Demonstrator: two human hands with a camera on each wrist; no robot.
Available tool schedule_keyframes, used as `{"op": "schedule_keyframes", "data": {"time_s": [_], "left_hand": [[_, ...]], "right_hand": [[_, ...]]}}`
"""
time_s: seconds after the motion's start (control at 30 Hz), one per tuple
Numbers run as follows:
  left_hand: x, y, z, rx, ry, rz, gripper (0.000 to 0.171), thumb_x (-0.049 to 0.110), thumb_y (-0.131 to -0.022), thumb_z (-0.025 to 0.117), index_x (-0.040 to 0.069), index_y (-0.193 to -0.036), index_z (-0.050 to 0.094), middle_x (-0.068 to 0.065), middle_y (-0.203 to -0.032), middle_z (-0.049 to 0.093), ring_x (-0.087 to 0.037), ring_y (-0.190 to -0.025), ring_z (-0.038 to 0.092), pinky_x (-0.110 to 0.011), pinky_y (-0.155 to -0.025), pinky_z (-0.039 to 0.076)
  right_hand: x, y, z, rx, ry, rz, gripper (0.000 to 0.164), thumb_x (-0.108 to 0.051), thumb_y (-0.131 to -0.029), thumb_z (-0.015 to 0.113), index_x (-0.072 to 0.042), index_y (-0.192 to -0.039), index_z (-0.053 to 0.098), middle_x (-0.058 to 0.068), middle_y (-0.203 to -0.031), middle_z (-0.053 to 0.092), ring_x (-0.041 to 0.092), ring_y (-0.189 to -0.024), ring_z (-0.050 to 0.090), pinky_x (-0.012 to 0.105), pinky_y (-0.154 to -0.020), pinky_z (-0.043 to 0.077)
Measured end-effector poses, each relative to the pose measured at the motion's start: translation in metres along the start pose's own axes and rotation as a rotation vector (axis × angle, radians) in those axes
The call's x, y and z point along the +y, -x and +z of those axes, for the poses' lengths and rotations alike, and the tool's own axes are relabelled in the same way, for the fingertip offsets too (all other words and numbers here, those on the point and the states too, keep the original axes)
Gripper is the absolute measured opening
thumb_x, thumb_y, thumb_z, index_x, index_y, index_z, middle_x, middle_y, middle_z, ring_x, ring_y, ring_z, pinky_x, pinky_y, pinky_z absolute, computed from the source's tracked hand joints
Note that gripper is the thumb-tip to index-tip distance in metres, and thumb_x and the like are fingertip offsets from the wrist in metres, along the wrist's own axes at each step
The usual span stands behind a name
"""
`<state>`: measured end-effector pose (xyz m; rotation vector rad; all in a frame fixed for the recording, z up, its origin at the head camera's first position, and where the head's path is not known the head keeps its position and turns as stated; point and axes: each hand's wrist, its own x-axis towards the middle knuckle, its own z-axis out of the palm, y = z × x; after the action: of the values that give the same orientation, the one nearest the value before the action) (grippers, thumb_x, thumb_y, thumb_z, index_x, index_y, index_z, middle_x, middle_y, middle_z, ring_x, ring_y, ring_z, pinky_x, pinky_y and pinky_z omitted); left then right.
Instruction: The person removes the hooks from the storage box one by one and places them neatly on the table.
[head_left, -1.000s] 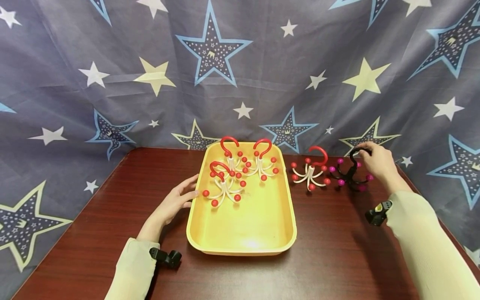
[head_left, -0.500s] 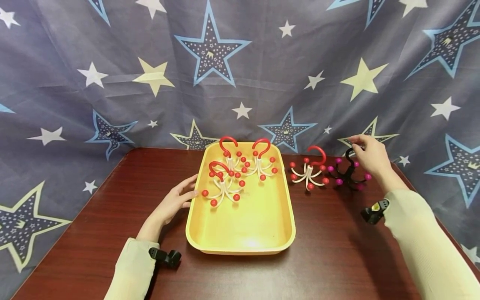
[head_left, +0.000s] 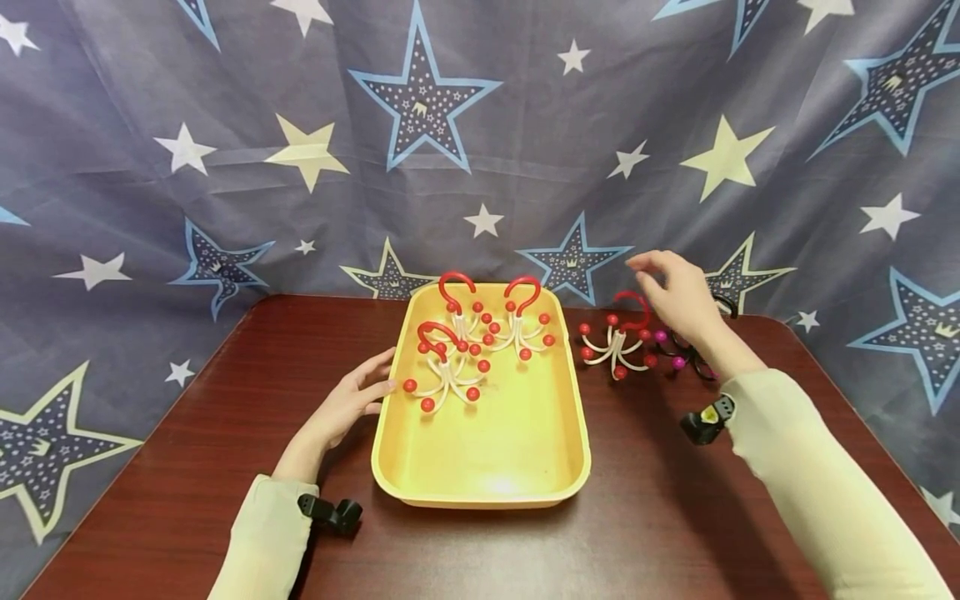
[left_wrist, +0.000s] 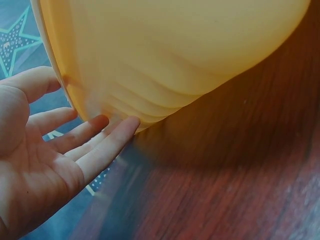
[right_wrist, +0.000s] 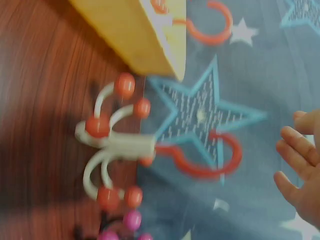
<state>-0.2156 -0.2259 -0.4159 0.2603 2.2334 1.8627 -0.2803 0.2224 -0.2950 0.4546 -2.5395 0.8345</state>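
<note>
My left hand (head_left: 347, 408) rests against the left wall of a yellow plastic tray (head_left: 480, 502), fingers fairly straight; in the left wrist view its fingertips (left_wrist: 131, 122) touch the outer wall. Three white multi-arm hook hangers with red ball tips and red hooks stand upright in the tray's far half, one of them a front hanger (head_left: 448, 379). Holding nothing, my right hand (head_left: 678, 298) is raised behind another red-and-white hook hanger (head_left: 618, 350) on the table. In the right wrist view, that hanger's red hook (right_wrist: 205, 172) is apart from the fingers.
A black hook hanger (head_left: 692, 354) with magenta balls stands to the right, partly hidden by my right forearm. The dark wooden table (head_left: 645, 517) meets a grey star-patterned curtain (head_left: 495, 83) at its back edge.
My right hand has let go of the black hanger's hook and moved left to the red-and-white hanger beside the tray. The left hand stays at the tray.
</note>
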Motion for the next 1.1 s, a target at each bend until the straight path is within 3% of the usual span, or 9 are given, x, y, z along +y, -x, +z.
{"op": "schedule_keyframes", "data": {"time_s": [0.1, 0.47, 0.6, 0.87, 1.1], "left_hand": [[0.0, 0.0, 0.0, -0.001, 0.011, 0.003, 0.058, 0.014, -0.093, 0.05, 0.015, -0.145, 0.024, -0.023, -0.138, 0.035, -0.037, -0.112, 0.05, -0.04, -0.081, 0.051], [0.002, 0.001, 0.001, 0.002, 0.01, 0.001, 0.058, 0.013, -0.093, 0.049, 0.015, -0.145, 0.023, -0.023, -0.14, 0.034, -0.035, -0.111, 0.052, -0.039, -0.079, 0.052], [0.003, 0.001, 0.002, 0.004, 0.008, -0.003, 0.058, 0.014, -0.093, 0.05, 0.015, -0.145, 0.023, -0.022, -0.14, 0.034, -0.036, -0.112, 0.051, -0.04, -0.08, 0.052], [0.003, 0.001, 0.001, 0.002, 0.008, -0.003, 0.058, 0.014, -0.093, 0.049, 0.015, -0.145, 0.023, -0.022, -0.139, 0.035, -0.034, -0.111, 0.052, -0.038, -0.079, 0.052], [0.002, 0.001, 0.001, -0.004, 0.01, 0.007, 0.058, 0.013, -0.093, 0.049, 0.014, -0.145, 0.023, -0.022, -0.139, 0.035, -0.033, -0.111, 0.052, -0.037, -0.079, 0.052]], "right_hand": [[-0.014, -0.003, 0.01, -0.029, -0.032, -0.01, 0.022, -0.012, -0.09, 0.053, -0.007, -0.109, 0.063, 0.011, -0.107, 0.062, 0.028, -0.099, 0.056, 0.045, -0.085, 0.04], [-0.063, -0.008, 0.041, -0.11, -0.147, -0.011, 0.023, -0.016, -0.09, 0.056, -0.011, -0.111, 0.061, 0.006, -0.111, 0.063, 0.021, -0.107, 0.054, 0.041, -0.089, 0.044], [-0.081, -0.011, 0.051, -0.169, -0.175, -0.049, 0.023, -0.017, -0.09, 0.055, -0.011, -0.111, 0.061, 0.006, -0.11, 0.063, 0.02, -0.104, 0.057, 0.039, -0.09, 0.045], [-0.115, -0.019, 0.07, -0.232, -0.201, -0.144, 0.02, -0.013, -0.09, 0.054, -0.009, -0.108, 0.063, 0.007, -0.105, 0.065, 0.017, -0.09, 0.062, 0.033, -0.077, 0.051], [-0.138, -0.019, 0.093, -0.275, -0.235, -0.234, 0.019, -0.013, -0.088, 0.056, -0.01, -0.105, 0.064, 0.004, -0.099, 0.066, 0.014, -0.09, 0.061, 0.03, -0.079, 0.05]]}}
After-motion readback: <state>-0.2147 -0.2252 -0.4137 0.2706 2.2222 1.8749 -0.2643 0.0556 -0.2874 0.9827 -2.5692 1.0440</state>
